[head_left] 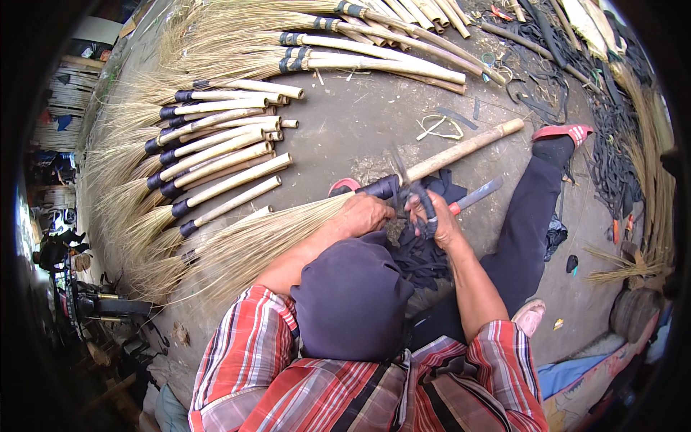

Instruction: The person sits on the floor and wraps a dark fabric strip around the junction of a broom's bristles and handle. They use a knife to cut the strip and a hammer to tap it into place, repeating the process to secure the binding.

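A straw broom (pixel 281 234) lies slantwise in front of me, its bristles to the left and its bamboo handle (pixel 468 150) pointing up to the right. My left hand (pixel 366 214) is closed on the bristle neck, just below the black binding (pixel 380 188). Dark strip is bunched in my closed right hand (pixel 435 219), and a blurred length (pixel 399 164) rises past the handle. A knife (pixel 479 195) with a grey blade and red collar sticks out beside the right hand; whether the fingers hold it is unclear. Loose black strips (pixel 417 261) are heaped below.
Several short-handled brooms (pixel 223 155) lie in a row on the left. Longer brooms (pixel 381 63) are stacked at the far side. More black strips (pixel 612 158) and loose straw (pixel 655 165) cover the right side. My outstretched leg (pixel 529 209) borders the work.
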A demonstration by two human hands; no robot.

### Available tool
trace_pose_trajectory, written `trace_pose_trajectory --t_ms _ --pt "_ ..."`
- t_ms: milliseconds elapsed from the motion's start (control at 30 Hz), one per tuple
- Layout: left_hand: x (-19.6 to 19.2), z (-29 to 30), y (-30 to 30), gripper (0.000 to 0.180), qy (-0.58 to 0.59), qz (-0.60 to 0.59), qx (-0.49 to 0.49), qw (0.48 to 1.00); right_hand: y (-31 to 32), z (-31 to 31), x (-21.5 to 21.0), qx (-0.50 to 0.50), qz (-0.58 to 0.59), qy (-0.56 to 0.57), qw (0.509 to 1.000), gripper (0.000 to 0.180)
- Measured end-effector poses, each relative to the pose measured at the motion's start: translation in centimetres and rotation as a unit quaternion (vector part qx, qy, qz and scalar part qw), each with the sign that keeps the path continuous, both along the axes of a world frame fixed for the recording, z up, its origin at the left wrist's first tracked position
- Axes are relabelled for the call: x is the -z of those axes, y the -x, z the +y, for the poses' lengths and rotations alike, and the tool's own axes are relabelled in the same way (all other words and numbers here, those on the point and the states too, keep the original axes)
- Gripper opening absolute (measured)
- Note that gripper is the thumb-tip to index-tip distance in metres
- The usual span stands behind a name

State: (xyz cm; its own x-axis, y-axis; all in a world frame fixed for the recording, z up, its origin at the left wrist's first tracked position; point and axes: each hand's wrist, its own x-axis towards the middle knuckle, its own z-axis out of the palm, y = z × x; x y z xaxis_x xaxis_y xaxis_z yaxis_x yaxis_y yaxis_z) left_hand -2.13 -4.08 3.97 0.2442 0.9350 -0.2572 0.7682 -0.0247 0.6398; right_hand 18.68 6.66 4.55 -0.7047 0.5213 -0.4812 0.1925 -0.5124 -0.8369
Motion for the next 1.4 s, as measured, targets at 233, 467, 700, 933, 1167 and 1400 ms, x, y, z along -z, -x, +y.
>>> trace_pose_trajectory --t_ms 233,467,700,933,1167,1400 --pt "-1.1 -0.7 0.2 0.053 0.008 -0.182 -0.260 0.948 -4.8 5.6 1.5 0.187 -0.301 -0.162 0.921 0.045" --pt "0.7 0.7 2.2 0.071 0.124 0.120 -0.228 0.958 -7.1 1.7 4.8 0.138 -0.390 -0.440 0.797 0.041" --pt "3.0 0.6 3.0 0.052 0.069 -0.080 -0.300 0.948 3.1 -5.4 5.2 0.128 -0.087 0.139 0.978 0.044" --pt "3.1 0.1 2.8 0.049 0.058 -0.068 -0.307 0.948 8.6 -6.8 5.9 0.264 -0.109 0.189 0.940 0.035" --pt "2.1 0.0 1.4 0.089 -0.021 0.241 -0.162 0.957 5.5 -6.5 4.9 0.295 -0.097 0.145 0.940 0.020" --pt "1.8 1.4 2.5 0.072 0.158 0.080 -0.145 0.973 -0.4 -3.7 2.6 0.291 -0.112 0.100 0.945 0.021"
